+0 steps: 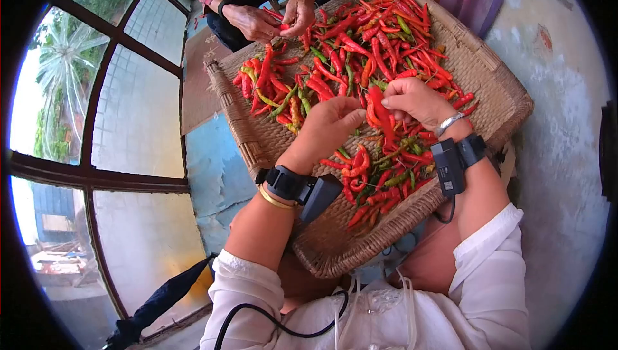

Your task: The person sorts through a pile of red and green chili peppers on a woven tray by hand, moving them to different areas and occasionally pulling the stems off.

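Between my two hands a large red chili pepper [382,117] hangs above the pile, its upper end at the fingertips of my right hand [418,101], which is closed in a pinch on it. My left hand [329,126] is just left of the same pepper, thumb and fingers pressed together; whatever they hold, if anything, is hidden. Under and around both hands lie red chili peppers [386,50] mixed with some green ones. They rest in a wide woven basket tray [473,50] in front of my body.
Across the tray another person's hands [277,21] hold a red chili pepper over its far left edge. A framed window [138,92] stands at the left, a worn wall [560,124] at the right. A black cable [277,324] crosses my white clothing.
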`<state>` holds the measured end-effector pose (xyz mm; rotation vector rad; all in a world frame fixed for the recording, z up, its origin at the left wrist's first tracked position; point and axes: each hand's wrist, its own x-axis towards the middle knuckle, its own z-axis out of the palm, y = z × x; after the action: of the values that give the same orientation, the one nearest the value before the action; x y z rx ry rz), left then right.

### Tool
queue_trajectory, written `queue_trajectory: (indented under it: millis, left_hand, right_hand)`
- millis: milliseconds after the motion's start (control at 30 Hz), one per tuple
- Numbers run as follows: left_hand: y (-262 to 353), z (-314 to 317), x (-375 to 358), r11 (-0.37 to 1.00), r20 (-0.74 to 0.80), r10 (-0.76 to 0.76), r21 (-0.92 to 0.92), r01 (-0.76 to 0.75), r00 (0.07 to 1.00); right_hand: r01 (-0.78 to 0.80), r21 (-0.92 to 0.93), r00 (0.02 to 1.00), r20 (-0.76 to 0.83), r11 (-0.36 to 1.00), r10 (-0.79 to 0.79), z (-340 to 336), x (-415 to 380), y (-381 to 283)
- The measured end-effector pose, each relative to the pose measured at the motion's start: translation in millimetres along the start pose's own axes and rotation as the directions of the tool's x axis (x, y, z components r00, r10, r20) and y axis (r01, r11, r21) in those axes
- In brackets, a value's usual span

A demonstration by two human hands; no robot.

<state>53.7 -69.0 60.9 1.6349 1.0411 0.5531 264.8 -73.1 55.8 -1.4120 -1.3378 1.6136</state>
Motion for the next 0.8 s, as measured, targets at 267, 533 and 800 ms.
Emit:
queue_trajectory:
  millis: [267, 533, 800]
  left_hand:
    - [4, -3, 5, 0.981, 0.049, -0.182, -0.061, 0.185, 0.982]
    - [-13, -30, 2, 0.734, -0.101, -0.361, -0.645, 0.215, 0.927]
    - [-18, -11, 4, 0.994, -0.047, 0.051, 0.097, -0.047, 0.998]
  right_hand:
    - [0.119, 0.102, 0.992, -0.065, 0.988, -0.112, 20, 22, 6]
    - [0.059, -0.873, 0.996, 0.084, 0.484, 0.029, 32, 21, 19]
    - [0.104, -0.880, 0.987, 0.150, 0.463, 0.064, 43, 34, 32]
